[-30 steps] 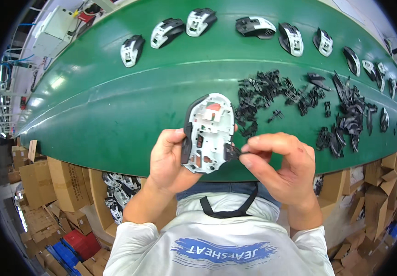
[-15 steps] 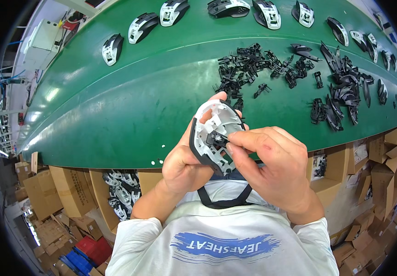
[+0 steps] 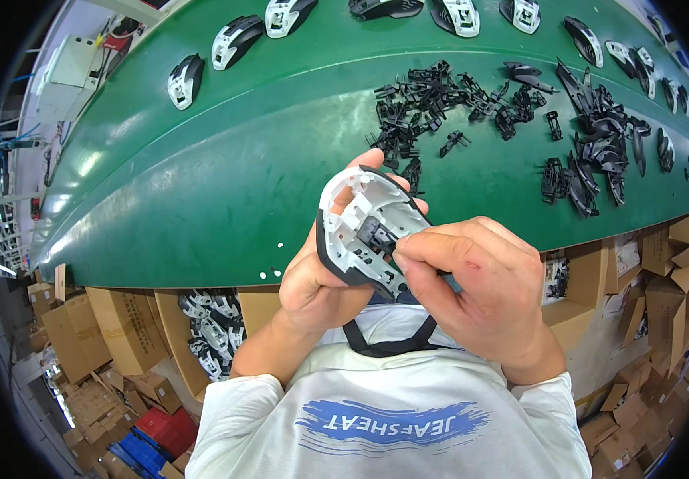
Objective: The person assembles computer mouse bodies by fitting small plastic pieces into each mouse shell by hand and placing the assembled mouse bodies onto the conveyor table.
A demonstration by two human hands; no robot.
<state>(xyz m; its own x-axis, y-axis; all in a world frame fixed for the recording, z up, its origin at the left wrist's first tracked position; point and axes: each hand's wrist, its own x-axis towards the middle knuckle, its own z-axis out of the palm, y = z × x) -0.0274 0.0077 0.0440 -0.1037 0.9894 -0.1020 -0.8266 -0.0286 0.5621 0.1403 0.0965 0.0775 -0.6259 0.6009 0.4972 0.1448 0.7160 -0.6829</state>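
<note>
At the bench (image 3: 201,184), a black clip (image 3: 374,233) is pinched by right fingers (image 3: 440,244), slanting up-left into a shell (image 3: 350,226) clasped by left fingers (image 3: 368,159).

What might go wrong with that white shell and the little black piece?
The small black part could slip, since the right hand seems to pinch it with just finger and thumb. The white shell might fall, because the left hand holds it up by the near edge of the green table.
</note>
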